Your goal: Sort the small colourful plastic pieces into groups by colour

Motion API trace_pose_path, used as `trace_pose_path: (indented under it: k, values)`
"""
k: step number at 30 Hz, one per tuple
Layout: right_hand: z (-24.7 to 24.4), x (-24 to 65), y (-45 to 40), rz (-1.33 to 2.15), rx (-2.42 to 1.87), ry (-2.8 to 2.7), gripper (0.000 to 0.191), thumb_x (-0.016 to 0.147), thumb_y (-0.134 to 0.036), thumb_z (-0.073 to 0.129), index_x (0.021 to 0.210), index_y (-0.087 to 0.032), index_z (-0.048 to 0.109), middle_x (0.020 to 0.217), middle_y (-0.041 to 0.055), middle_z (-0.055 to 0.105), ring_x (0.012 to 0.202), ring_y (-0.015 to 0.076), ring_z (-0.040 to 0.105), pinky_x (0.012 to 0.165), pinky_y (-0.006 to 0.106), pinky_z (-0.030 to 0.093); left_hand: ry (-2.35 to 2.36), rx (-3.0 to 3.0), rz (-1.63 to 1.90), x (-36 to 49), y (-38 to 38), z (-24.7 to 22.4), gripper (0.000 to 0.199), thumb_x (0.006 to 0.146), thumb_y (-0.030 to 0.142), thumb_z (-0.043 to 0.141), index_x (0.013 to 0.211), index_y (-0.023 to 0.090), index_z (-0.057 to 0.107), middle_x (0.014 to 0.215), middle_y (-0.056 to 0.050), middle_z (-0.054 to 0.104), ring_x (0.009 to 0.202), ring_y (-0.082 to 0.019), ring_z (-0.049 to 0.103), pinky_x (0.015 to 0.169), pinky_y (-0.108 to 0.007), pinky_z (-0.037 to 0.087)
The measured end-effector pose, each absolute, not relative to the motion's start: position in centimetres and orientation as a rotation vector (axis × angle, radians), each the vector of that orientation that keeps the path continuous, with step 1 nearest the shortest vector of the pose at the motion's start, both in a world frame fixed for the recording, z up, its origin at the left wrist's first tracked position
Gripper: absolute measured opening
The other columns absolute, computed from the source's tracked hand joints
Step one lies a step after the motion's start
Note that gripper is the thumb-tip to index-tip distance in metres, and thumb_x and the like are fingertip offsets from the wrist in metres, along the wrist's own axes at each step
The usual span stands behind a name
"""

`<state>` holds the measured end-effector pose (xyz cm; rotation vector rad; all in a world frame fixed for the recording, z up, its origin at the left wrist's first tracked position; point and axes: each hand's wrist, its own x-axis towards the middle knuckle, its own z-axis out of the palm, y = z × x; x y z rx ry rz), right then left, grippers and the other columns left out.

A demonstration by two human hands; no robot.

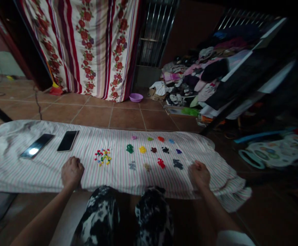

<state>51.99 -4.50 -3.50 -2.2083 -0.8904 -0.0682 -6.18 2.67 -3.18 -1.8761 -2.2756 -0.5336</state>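
Observation:
My left hand rests on the striped cloth with its fingers curled into a loose fist, left of a mixed heap of small coloured pieces. My right hand is closed at the cloth's right part, its fingers pinched and slightly blurred; whether anything is in them is hidden. Nearest to it lies a dark grey pile. Further small piles sorted by colour lie in rows, among them red, light grey, green, yellow, brown and black.
Two phones lie at the left of the striped cloth. Beyond are a floral curtain, a purple basin and a large heap of clothes. My knees are at the near edge.

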Motion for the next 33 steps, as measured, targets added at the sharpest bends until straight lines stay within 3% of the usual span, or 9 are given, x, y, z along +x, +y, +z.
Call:
trace_pose_path:
  k: [9,13,16,23,27,33]
  values:
    - [-0.8,38.8,2.3,0.274,-1.740,-1.227,0.043,0.073,-0.049,0.049,0.095,-0.017,0.067,0.091,0.0100,0.069,0.077,0.0203,0.061,0.077,0.035,0.050,-2.234,-1.839,-0.612,-6.3,2.8,-4.1,0.018,0.083,0.019,0.043,0.093,0.016,0.058,0.103,-0.011,0.064,0.098,-0.024,0.058,0.084,-0.035,0.040]
    - [-1.2,31.4,5.0,0.514,-1.541,-1.474,0.035,0.079,-0.042,0.048,0.095,-0.018,0.067,0.087,0.0079,0.069,0.076,0.0183,0.063,0.073,0.031,0.051,-2.243,-1.833,-0.636,-6.5,3.0,-4.6,0.020,0.082,0.019,0.044,0.095,0.015,0.059,0.111,-0.013,0.063,0.103,-0.025,0.057,0.087,-0.036,0.040]
    - [-1.6,26.5,6.9,0.598,-1.457,-1.715,0.025,0.081,-0.028,0.048,0.091,-0.020,0.069,0.090,0.0058,0.069,0.080,0.0168,0.063,0.077,0.030,0.050,-2.245,-1.837,-0.681,-6.6,3.0,-4.7,0.021,0.082,0.018,0.044,0.096,0.015,0.060,0.114,-0.013,0.063,0.106,-0.025,0.057,0.089,-0.037,0.041]
    - [-2.6,19.4,10.5,0.575,-1.590,-2.073,0.031,0.082,-0.007,0.049,0.098,-0.020,0.072,0.095,0.0058,0.069,0.090,0.0154,0.061,0.084,0.025,0.045,-2.221,-1.802,-0.766,-6.7,3.1,-5.2,0.024,0.084,0.019,0.043,0.098,0.014,0.062,0.115,-0.014,0.064,0.110,-0.025,0.056,0.092,-0.037,0.041]
    - [-2.9,17.6,11.4,0.563,-1.712,-2.147,0.034,0.084,-0.010,0.048,0.108,-0.020,0.070,0.103,0.0073,0.066,0.093,0.0157,0.060,0.083,0.024,0.043,-2.190,-1.788,-0.781,-6.8,3.2,-5.6,0.023,0.085,0.020,0.043,0.097,0.014,0.062,0.116,-0.015,0.064,0.112,-0.025,0.056,0.094,-0.037,0.041]
    - [-2.7,16.1,11.7,0.559,-1.943,-2.121,0.032,0.088,-0.014,0.044,0.108,-0.024,0.068,0.108,0.0068,0.063,0.093,0.0163,0.060,0.079,0.025,0.042,-2.177,-1.783,-0.800,-6.7,3.2,-5.6,0.022,0.084,0.018,0.044,0.098,0.014,0.062,0.117,-0.015,0.064,0.112,-0.025,0.056,0.094,-0.038,0.042]
